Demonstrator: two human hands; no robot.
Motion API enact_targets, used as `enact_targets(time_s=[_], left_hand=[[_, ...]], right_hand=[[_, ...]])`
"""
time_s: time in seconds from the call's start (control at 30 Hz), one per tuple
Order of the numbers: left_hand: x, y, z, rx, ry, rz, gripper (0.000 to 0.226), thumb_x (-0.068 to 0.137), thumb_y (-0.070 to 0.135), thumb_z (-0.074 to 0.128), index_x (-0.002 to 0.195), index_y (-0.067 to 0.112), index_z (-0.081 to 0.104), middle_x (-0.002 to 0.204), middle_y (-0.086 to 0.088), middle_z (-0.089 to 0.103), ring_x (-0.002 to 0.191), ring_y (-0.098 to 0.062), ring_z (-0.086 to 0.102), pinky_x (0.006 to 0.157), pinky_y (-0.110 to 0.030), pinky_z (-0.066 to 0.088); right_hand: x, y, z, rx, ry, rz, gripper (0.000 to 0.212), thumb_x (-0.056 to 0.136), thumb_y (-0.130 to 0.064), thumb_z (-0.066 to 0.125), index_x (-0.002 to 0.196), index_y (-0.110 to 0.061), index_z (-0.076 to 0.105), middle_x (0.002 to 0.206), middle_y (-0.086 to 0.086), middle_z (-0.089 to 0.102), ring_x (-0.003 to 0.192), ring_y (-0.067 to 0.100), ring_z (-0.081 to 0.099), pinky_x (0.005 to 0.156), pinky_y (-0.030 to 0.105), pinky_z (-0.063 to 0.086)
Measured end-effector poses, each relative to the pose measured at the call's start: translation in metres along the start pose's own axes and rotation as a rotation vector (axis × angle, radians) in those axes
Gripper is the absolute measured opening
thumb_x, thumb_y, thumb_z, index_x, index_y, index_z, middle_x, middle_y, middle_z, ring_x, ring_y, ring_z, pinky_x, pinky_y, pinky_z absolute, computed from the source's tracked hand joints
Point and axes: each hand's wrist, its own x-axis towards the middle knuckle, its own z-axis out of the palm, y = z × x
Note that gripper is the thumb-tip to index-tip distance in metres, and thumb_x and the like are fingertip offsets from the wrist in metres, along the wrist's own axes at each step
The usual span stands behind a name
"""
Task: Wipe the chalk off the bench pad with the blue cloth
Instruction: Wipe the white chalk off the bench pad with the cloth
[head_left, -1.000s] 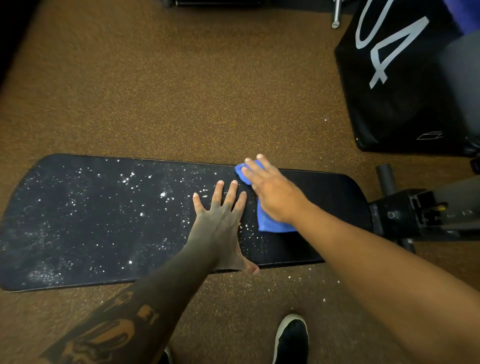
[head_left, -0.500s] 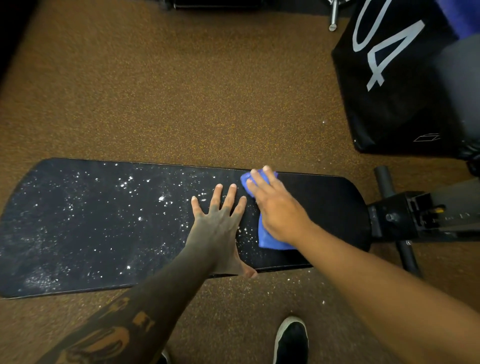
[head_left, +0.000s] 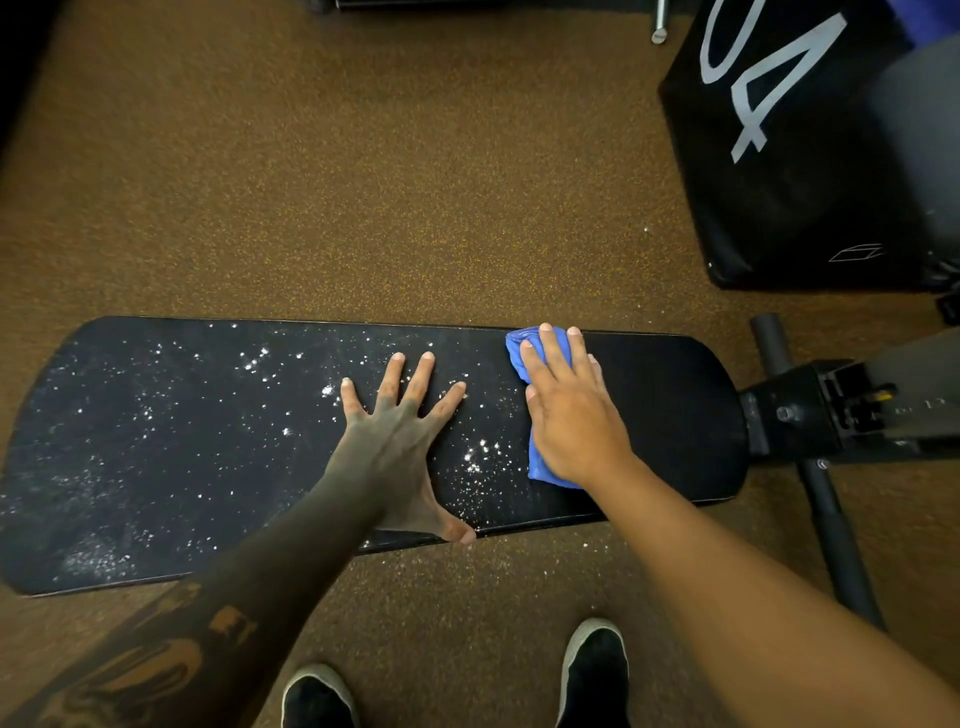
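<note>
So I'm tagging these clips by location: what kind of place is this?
Most likely a gym. A padded black bench pad dusted with chalk sits on a metal frame, the floor is speckled rubber, and a black padded box printed with large numerals stands nearby.

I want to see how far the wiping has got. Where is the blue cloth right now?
In the head view, the blue cloth lies flat under the right hand on the bench pad, right of the left hand.
</note>
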Motion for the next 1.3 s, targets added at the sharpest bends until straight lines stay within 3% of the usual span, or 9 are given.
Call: enact_targets(time_s=[0.2, 0.33, 0.5, 0.67, 0.83, 0.97, 1.0, 1.13, 1.3], left_hand=[[-0.001, -0.001, 0.002, 0.003, 0.01, 0.0, 0.161, 0.028, 0.108, 0.044, 0.151, 0.032, -0.027, 0.157, -0.007, -0.04, 0.146, -0.037, -0.031, 0.111, -0.078, -0.001], [0.0, -0.002, 0.003, 0.001, 0.015, 0.006, 0.162, 0.027, 0.109, 0.042, 0.15, 0.031, -0.028, 0.157, -0.007, -0.041, 0.146, -0.037, -0.032, 0.111, -0.078, -0.001], [-0.001, -0.002, 0.005, 0.006, 0.024, 0.001, 0.162, 0.027, 0.108, 0.043, 0.15, 0.03, -0.029, 0.156, -0.007, -0.042, 0.145, -0.037, -0.033, 0.112, -0.077, -0.001], [0.0, -0.002, 0.005, -0.005, 0.021, 0.009, 0.163, 0.026, 0.108, 0.043, 0.152, 0.031, -0.026, 0.157, -0.007, -0.04, 0.145, -0.037, -0.033, 0.111, -0.078, -0.002], [0.0, -0.002, 0.006, -0.003, 0.033, 0.008, 0.163, 0.027, 0.108, 0.044, 0.151, 0.03, -0.026, 0.158, -0.007, -0.039, 0.146, -0.037, -0.031, 0.112, -0.077, -0.001], [0.001, -0.004, 0.005, 0.002, 0.019, 0.021, 0.163, 0.026, 0.108, 0.044, 0.151, 0.031, -0.026, 0.158, -0.008, -0.038, 0.146, -0.038, -0.031, 0.111, -0.078, -0.002], [0.0, -0.004, 0.005, 0.011, 0.025, 0.02, 0.163, 0.026, 0.108, 0.044, 0.151, 0.031, -0.026, 0.158, -0.008, -0.038, 0.146, -0.038, -0.03, 0.111, -0.078, -0.001], [-0.001, -0.003, 0.005, 0.025, 0.045, 0.019, 0.162, 0.028, 0.107, 0.044, 0.152, 0.03, -0.024, 0.159, -0.009, -0.036, 0.148, -0.038, -0.027, 0.112, -0.077, 0.001], [-0.005, -0.009, 0.006, 0.025, 0.044, 0.049, 0.16, 0.03, 0.106, 0.047, 0.153, 0.031, -0.021, 0.161, -0.007, -0.032, 0.148, -0.036, -0.027, 0.112, -0.077, 0.001]], right_hand=[[-0.021, -0.004, 0.009, 0.062, 0.001, -0.178, 0.049, 0.099, -0.012, 0.036, 0.147, -0.015, 0.03, 0.159, 0.003, 0.018, 0.148, 0.028, 0.001, 0.118, 0.046, 0.017], [-0.01, -0.001, 0.008, 0.16, 0.129, 0.152, 0.049, 0.096, -0.006, 0.039, 0.144, -0.009, 0.035, 0.157, 0.01, 0.023, 0.146, 0.035, 0.006, 0.113, 0.052, 0.025], [-0.048, -0.022, 0.018, 0.06, 0.059, -0.27, 0.055, 0.09, -0.001, 0.046, 0.144, -0.011, 0.038, 0.156, 0.006, 0.027, 0.147, 0.031, 0.009, 0.117, 0.045, 0.019], [-0.031, -0.014, 0.016, 0.164, 0.189, 0.181, 0.052, 0.089, 0.003, 0.045, 0.14, -0.006, 0.041, 0.155, 0.012, 0.029, 0.145, 0.038, 0.012, 0.111, 0.054, 0.028], [-0.051, -0.021, 0.015, 0.039, 0.081, -0.259, 0.056, 0.088, 0.001, 0.039, 0.143, -0.009, 0.039, 0.155, 0.008, 0.03, 0.146, 0.034, 0.013, 0.117, 0.047, 0.017], [-0.031, -0.011, 0.015, 0.14, 0.22, 0.247, 0.054, 0.087, 0.004, 0.04, 0.14, -0.006, 0.042, 0.154, 0.012, 0.03, 0.144, 0.039, 0.014, 0.112, 0.054, 0.027], [-0.035, -0.023, 0.019, 0.145, 0.229, 0.255, 0.055, 0.086, 0.006, 0.042, 0.141, -0.006, 0.041, 0.155, 0.012, 0.028, 0.145, 0.038, 0.011, 0.113, 0.053, 0.026], [-0.065, -0.041, 0.027, 0.087, 0.133, -0.106, 0.058, 0.087, 0.004, 0.042, 0.144, -0.007, 0.037, 0.156, 0.01, 0.027, 0.146, 0.035, 0.007, 0.117, 0.05, 0.02], [-0.051, -0.031, 0.021, 0.149, 0.181, 0.184, 0.058, 0.084, 0.001, 0.035, 0.142, -0.004, 0.038, 0.155, 0.013, 0.027, 0.145, 0.038, 0.009, 0.112, 0.055, 0.025]])
